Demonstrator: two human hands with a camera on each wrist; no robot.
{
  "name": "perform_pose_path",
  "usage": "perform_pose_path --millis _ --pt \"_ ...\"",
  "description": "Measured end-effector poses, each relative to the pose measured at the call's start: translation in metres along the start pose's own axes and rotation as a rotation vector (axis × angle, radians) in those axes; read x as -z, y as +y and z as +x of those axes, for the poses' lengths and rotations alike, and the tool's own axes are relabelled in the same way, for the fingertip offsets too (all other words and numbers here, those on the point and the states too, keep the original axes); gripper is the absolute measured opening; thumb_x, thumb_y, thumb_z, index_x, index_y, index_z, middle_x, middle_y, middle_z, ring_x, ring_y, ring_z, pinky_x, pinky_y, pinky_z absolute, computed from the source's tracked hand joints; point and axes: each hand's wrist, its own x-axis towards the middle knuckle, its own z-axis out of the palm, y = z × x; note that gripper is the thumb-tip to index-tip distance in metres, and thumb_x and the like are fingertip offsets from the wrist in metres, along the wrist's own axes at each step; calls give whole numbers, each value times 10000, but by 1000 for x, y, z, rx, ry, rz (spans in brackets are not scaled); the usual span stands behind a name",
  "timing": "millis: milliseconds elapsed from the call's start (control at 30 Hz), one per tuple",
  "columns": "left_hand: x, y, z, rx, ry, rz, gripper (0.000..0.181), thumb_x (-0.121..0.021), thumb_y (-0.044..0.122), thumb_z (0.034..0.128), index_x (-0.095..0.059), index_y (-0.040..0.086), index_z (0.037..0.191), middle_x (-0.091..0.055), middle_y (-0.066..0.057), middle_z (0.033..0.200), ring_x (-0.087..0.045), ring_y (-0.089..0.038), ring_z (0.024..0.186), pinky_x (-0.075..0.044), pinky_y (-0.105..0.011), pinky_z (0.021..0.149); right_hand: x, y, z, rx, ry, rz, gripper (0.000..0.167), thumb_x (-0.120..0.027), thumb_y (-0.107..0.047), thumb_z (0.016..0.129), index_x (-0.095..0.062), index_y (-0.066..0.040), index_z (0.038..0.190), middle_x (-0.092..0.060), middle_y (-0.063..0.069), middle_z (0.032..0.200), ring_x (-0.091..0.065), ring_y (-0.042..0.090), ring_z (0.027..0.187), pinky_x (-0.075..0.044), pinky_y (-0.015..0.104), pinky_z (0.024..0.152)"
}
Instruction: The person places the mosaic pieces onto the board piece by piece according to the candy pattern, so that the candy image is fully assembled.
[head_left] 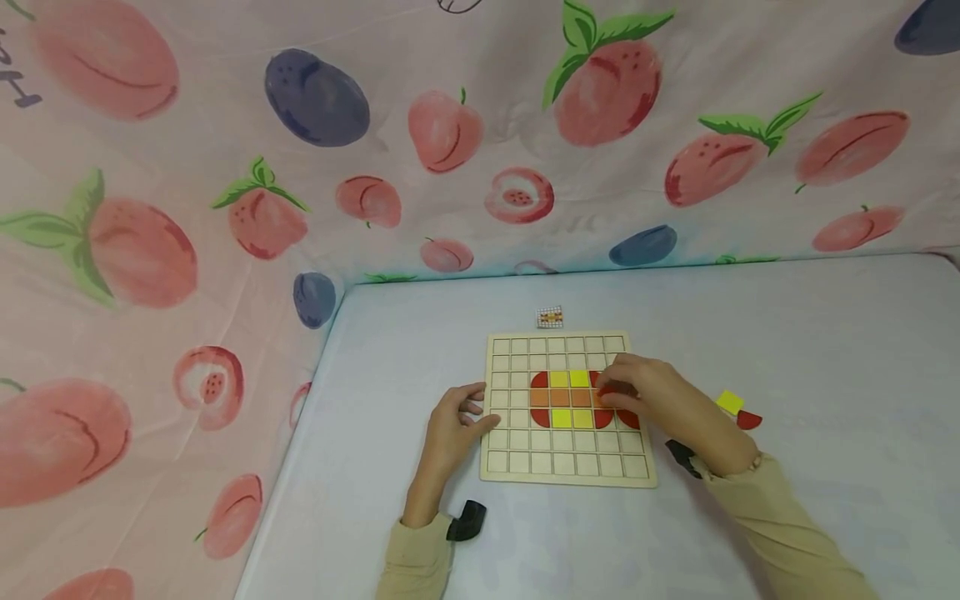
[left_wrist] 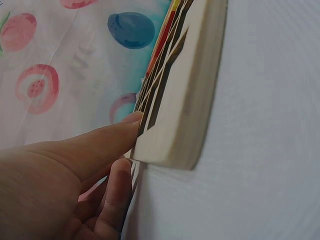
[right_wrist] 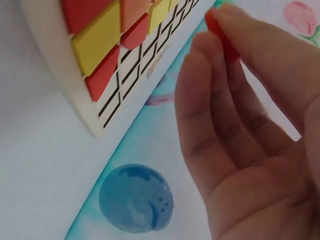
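A square wooden grid board (head_left: 525,462) lies on the table, with red, yellow and orange tiles in its middle cells. My left hand (head_left: 453,425) is at the board's left edge; its thumb rests on the rim and its loosely bent fingers touch the side. In the left wrist view the thumb (left_wrist: 112,140) lies against the board's edge (left_wrist: 172,125). Over the right part of the pattern, my right hand (head_left: 660,400) pinches a small red tile (right_wrist: 224,35) between thumb and fingertips. The fingers partly hide that tile's shape and the cells beneath.
Right of the board lie a loose yellow square tile (head_left: 730,402) and a red rounded tile (head_left: 748,420), partly near the forearm. A small pattern card (head_left: 550,317) sits behind the board. Fruit-printed cloth (head_left: 480,200) stands behind the white table surface (head_left: 405,333).
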Motion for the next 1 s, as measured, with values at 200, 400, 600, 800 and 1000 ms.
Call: perform_pose_path --millis 200,400,600,800,1000 --pt "0 0 0 -2 0 0 518 -809 99 824 -618 49 1303 -626 -75 1121 -588 -178 955 -500 -213 746 -2 -6 7 28 7 -12 229 -769 -79 851 -747 -41 1076 -616 12 926 -538 123 785 -525 268 692" --pt "0 -3 1 -11 2 2 515 -813 101 819 -624 44 1294 -620 -80 1095 -595 -185 950 -503 -211 735 -4 -13 18 17 2 -22 176 -763 -80 862 -706 -64 1028 -667 17 953 -571 158 819 -545 362 779" --pt "-1 -3 1 -7 2 10 519 -816 105 818 -623 44 1296 -621 -79 1102 -600 -184 948 -508 -216 741 -11 -16 27 55 7 9 115 -761 -53 857 -670 -96 912 -646 -11 877 -572 131 786 -535 324 737" --pt "-1 -2 1 -11 4 0 522 -812 103 821 -618 43 1303 -623 -76 1117 -597 -186 958 -507 -218 746 -16 -20 35 91 -2 21 82 -747 -62 874 -693 -98 925 -646 -11 900 -586 115 809 -544 312 753" --pt "0 -3 1 -22 3 -3 521 -815 106 819 -620 40 1297 -620 -84 1111 -602 -194 960 -508 -216 743 -22 -24 43 118 3 23 74 -743 -71 879 -721 -85 948 -647 -4 919 -595 121 808 -550 313 761"
